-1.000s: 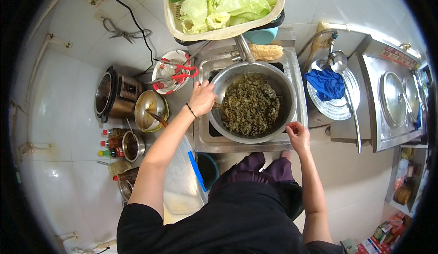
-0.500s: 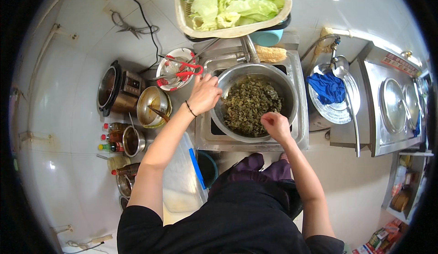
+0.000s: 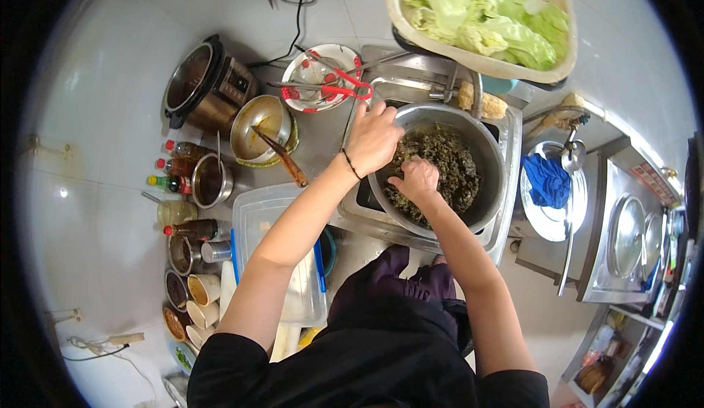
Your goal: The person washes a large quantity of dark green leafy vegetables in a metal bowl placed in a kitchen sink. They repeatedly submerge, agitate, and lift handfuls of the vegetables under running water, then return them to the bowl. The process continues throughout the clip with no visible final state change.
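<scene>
Bent fingers of the right hand reach into chopped dark greens; their grasp is hidden. The left hand curls at the left rim, grip unclear. Mouth upward, the round metal basin sits over the sink, faucet at its far edge, red-handled tongs beyond the left hand.

Head-worn fisheye, facing down, metal bowl near; margins seemingly warped

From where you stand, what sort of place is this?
Likely a kitchen: there's a sink, a basket of leafy greens and a metal bowl of dark, shredded food.
</scene>
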A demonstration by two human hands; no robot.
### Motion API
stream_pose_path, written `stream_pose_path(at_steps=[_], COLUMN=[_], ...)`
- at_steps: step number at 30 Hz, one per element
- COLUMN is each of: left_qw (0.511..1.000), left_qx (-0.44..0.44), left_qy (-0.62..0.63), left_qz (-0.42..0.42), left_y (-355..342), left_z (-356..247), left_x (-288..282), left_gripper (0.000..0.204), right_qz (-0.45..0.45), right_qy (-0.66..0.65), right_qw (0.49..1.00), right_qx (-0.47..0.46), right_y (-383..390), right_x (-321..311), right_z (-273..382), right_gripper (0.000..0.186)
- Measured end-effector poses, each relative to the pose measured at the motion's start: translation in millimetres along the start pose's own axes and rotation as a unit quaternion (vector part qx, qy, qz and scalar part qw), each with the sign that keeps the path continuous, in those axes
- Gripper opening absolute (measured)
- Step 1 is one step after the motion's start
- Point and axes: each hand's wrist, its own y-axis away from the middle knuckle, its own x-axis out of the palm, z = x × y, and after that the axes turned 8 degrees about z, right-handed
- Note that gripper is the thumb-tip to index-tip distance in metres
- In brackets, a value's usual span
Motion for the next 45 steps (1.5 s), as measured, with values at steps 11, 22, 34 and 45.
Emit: stream_pose_path(at_steps=[11,22,34,45], left_qw=[1.000,0.999,0.999,0.995], left_qx=[-0.024,-0.020,0.027,0.075], left_qy=[0.018,0.023,0.046,0.062], left_qz=[-0.008,0.021,0.009,0.015], left_y=[17.9,17.9,14.3,7.0], left_z=[11.7,5.4,-5.8,-23.0], left_x=[4.7,2.3,-2.6,-8.5], left_gripper=[0.005,0.004,0.004,0.004], right_qz=[-0.065,-0.061,0.044,-0.094], right_qy=[-0.095,-0.414,-0.667,-0.561], right_qw=[0.993,0.908,0.742,0.808], right_qx=[0.032,-0.013,-0.046,-0.154], right_y=[-6.0,7.4,31.9,43.5], right_x=[9.2,9.2,-8.8,-35.3], right_z=[-11.4,-57.0,-58.5,-31.3], right_gripper=[0.012,0.021,0.011,0.030])
